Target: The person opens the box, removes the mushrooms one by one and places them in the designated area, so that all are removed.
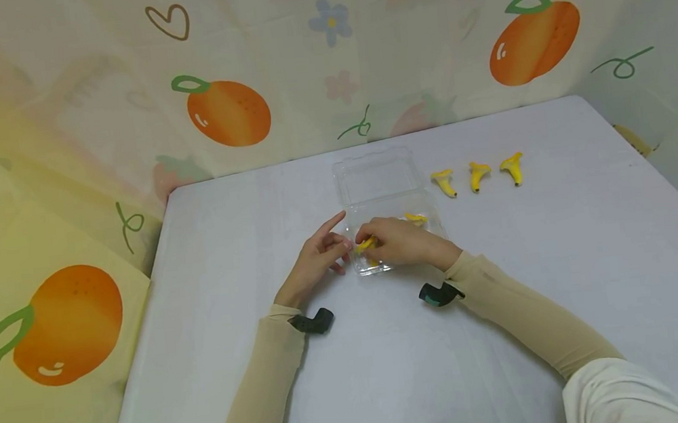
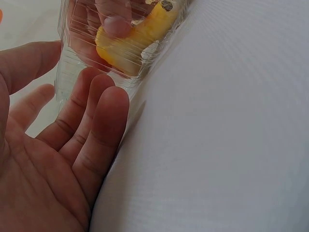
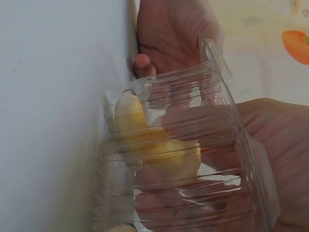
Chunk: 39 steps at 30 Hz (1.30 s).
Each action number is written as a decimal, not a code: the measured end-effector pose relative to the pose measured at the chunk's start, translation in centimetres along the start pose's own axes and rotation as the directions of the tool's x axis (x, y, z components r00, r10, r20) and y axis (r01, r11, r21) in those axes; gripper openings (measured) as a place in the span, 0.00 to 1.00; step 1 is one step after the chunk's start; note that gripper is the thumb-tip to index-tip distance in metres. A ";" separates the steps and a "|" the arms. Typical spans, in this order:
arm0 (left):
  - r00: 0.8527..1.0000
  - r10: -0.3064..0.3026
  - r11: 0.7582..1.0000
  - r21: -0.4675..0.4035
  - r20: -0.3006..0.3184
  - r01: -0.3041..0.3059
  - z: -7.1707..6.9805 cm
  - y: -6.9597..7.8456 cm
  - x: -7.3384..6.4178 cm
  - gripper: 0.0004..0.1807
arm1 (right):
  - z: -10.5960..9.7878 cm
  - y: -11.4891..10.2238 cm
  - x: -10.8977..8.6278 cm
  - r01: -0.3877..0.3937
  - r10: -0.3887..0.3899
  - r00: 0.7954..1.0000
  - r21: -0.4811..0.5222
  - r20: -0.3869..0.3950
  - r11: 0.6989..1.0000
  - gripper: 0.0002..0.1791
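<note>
A clear plastic clamshell box lies on the table with its lid folded back. My right hand reaches into its base and pinches a yellow chanterelle mushroom near the left wall. Through the ribbed side, the left wrist view shows that mushroom low in the box, a fingertip against it. Another yellow mushroom lies farther back in the base, partly hidden by the right hand. Beside the box's left wall is my left hand, fingers loosely spread and fingertips right at the plastic.
To the right of the lid, a left mushroom, a middle mushroom and a right mushroom lie in a row on the white table. A fruit-print curtain hangs behind the table's back edge.
</note>
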State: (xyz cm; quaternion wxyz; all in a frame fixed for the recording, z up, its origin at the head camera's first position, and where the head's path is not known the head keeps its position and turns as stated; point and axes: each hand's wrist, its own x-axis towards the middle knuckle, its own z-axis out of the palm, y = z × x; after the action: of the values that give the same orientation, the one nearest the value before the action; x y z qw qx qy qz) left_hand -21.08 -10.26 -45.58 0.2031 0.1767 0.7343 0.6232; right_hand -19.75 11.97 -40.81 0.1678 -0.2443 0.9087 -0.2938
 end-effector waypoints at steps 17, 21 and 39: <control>1.000 -0.015 1.000 0.012 -0.009 0.015 0.1 0.0 -0.1 0.35 | -0.6 0.2 -0.1 0.019 -0.019 0.999 0.015 -0.037 1.000 0.15; 1.000 -0.011 1.000 0.011 -0.006 0.011 0.0 -0.1 0.0 0.35 | -0.8 0.1 -0.2 0.023 -0.021 0.999 0.034 -0.049 0.999 0.15; 1.000 -0.017 1.000 0.013 -0.006 0.017 0.0 0.1 -0.1 0.35 | -1.7 -0.1 -0.4 -0.002 0.007 0.998 0.066 -0.069 0.998 0.14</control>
State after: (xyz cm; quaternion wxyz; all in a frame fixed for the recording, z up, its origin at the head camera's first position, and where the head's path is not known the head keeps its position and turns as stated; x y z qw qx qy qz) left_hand -21.01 -10.25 -45.44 0.2051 0.1698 0.7404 0.6171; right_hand -20.17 12.87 -39.34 0.1449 -0.2263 0.9043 -0.3316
